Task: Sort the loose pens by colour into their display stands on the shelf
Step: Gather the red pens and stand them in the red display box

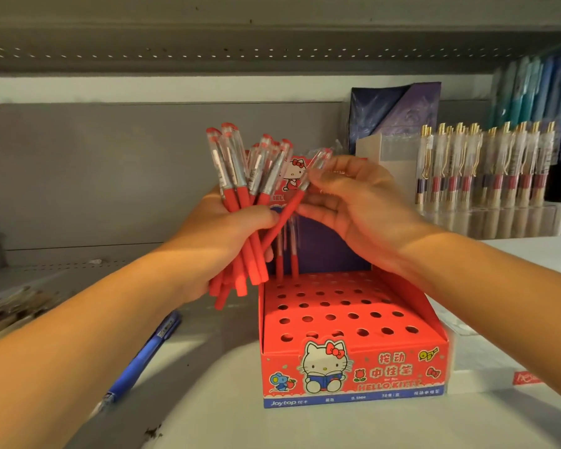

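**Red stand barely started, most pens not yet placed**

Head view, hands:
- Our left hand (227,234) grips a fanned bundle of red pens (240,196). Fingers and thumb are curled round the barrels, caps up. It is above the shelf (208,416), just left of the red display stand (402,367).
- Our right hand (353,202) pinches a single red pen (292,205) near its clear cap end, between thumb and fingertips. The other fingers are loosely spread.
- That pen's lower end lies against the left thumb, so we can't tell if it's free of the bundle.

Head view, done:
- Two standing red pens (285,254) sit upright in the stand's back row.
- Every other hole we can see is empty.

Head view, left to do:
- The whole bundle plus the single pen. We'd guess about ten, but overlap makes the count unreliable.
- A blue pen (146,351) lies flat on the shelf, left of the stand and beside our left forearm. It needs a different stand, and we can't pick out a blue one here.
- The blurred pile (13,303) at the far left edge may be more loose pens. Too soft to tell.

Head view, other:
- The gold-clip pens (486,163) at the right rear stand in a clear holder and look already sorted.

Our read: early in the red batch, with blue untouched. The likely next step is seating the pinched pen in a free hole.
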Demonstrator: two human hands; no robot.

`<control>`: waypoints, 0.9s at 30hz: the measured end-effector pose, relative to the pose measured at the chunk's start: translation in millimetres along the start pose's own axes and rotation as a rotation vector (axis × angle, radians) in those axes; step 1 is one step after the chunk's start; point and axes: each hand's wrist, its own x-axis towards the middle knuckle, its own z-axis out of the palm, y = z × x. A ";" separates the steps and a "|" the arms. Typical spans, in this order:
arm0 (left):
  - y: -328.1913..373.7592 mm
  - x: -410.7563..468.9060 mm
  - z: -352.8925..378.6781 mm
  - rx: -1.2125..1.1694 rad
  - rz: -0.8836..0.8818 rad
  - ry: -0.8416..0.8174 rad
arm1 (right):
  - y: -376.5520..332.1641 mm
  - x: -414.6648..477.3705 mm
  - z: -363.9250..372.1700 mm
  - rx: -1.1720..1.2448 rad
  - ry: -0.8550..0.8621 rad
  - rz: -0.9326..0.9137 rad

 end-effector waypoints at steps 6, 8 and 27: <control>-2.5 6.5 -6.2 0.105 0.038 0.155 | -2.3 11.4 -12.1 -0.288 0.226 -0.184; -2.7 8.3 -7.8 0.114 0.047 0.181 | 3.7 13.1 -19.2 -0.519 0.240 -0.234; 0.0 2.4 -2.7 0.144 0.045 0.103 | 15.9 6.8 -28.4 -1.046 0.149 -0.361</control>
